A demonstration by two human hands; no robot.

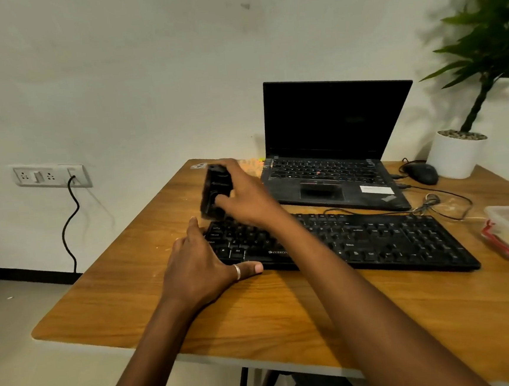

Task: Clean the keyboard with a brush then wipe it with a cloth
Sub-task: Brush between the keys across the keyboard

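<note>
**Brush up at the keyboard's far left corner**

Right hand (244, 200) curled tight round the black brush (214, 193), fingers wrapped over the top, thumb pressed on the near side. Blurred, so bristles hard to make out. Held just above the far left corner of the keyboard (374, 237). Keyboard lying flat across the table (257, 309), just in front of the laptop (329, 143). Left hand (198, 268) spread wide at the keyboard's left end: thumb laid along the front edge, fingers straight up the left side, gripping nothing.

Black keyboard (374, 237), wood-grain table (257, 309), white pot (456, 156)
</note>
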